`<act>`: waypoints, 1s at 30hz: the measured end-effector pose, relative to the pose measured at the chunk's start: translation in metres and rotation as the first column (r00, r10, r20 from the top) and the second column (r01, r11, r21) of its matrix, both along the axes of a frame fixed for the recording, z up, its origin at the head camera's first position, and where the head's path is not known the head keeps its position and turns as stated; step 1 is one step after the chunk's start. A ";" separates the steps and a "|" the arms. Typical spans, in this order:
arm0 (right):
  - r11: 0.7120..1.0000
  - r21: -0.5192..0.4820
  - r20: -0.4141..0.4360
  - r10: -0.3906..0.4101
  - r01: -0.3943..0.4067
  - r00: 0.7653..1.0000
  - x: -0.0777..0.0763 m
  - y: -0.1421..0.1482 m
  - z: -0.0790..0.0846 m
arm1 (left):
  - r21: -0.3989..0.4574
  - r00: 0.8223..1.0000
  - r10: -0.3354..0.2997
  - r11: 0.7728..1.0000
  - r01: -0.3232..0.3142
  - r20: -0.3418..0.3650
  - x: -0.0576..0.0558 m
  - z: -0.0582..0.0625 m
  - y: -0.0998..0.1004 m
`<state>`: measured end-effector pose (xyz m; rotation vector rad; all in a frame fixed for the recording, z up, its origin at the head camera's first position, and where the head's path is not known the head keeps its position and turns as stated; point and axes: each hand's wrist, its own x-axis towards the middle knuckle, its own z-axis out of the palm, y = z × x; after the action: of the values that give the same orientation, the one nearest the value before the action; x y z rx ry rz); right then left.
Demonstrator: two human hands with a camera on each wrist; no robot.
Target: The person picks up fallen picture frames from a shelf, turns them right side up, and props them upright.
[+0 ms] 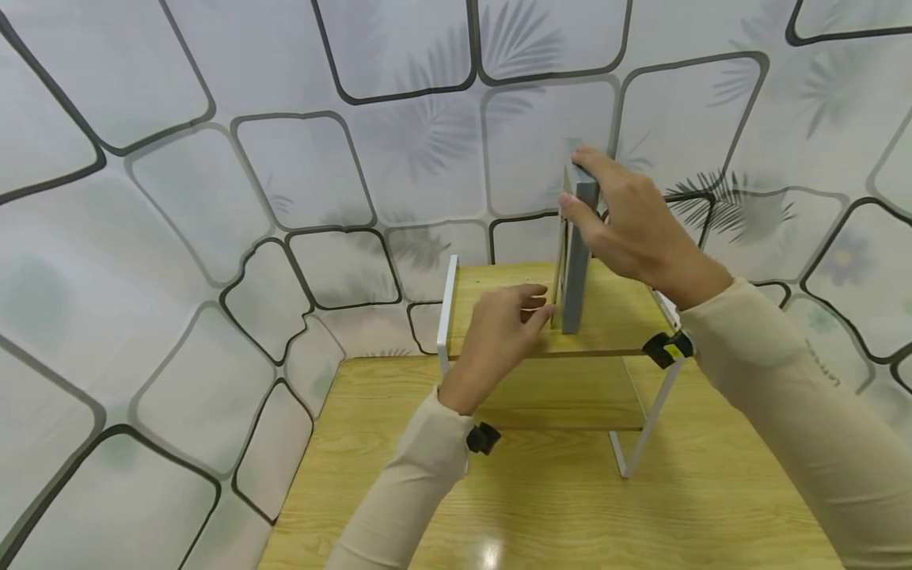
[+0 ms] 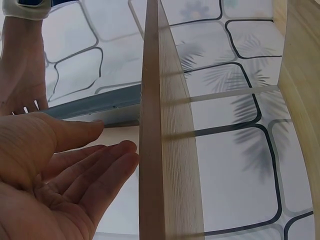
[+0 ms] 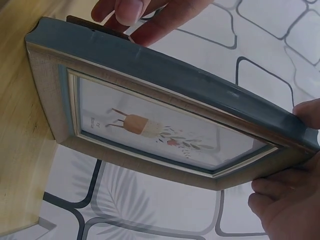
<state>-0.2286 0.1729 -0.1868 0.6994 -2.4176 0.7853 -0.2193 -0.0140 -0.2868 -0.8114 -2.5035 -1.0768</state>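
Observation:
A picture frame (image 1: 575, 269) with a grey-blue edge stands upright on the top board of a small two-tier shelf (image 1: 627, 309). My right hand (image 1: 630, 222) grips its upper end between thumb and fingers. Behind glass, the right wrist view shows a print of a plant in an orange-brown pot (image 3: 137, 125). My left hand (image 1: 502, 328) is at the frame's lower back side, fingers extended and loosely bent. Near those fingers, a thin brown backing piece (image 3: 95, 26) sticks out from the frame. In the left wrist view, the left hand (image 2: 65, 170) holds nothing between thumb and fingers.
White metal side legs (image 1: 644, 431) carry the shelf, which has a lower wooden board (image 1: 570, 392). It stands on a wood-grain table (image 1: 385, 443). Patterned cloth (image 1: 420, 158) hangs behind and at the left. The shelf's board edge (image 2: 151, 120) is close to the left fingertips.

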 end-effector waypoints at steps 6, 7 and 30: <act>0.999 -0.007 -0.015 0.035 -0.035 0.999 -0.002 0.003 0.000 | 0.003 1.000 -0.015 1.000 0.015 -0.001 0.001 0.001 0.005; 0.999 -0.008 -0.018 0.040 -0.040 0.999 -0.003 0.003 -0.001 | 0.001 1.000 -0.011 1.000 0.011 0.000 0.001 0.001 0.006; 0.997 0.001 -0.051 0.079 -0.079 0.996 -0.010 -0.002 -0.003 | -0.080 0.978 0.129 0.986 -0.144 -0.166 -0.001 -0.004 0.002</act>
<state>-0.2389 0.1707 -0.1893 0.8092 -2.3556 0.7907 -0.2205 -0.0120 -0.2907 -0.7083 -2.4464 -0.8232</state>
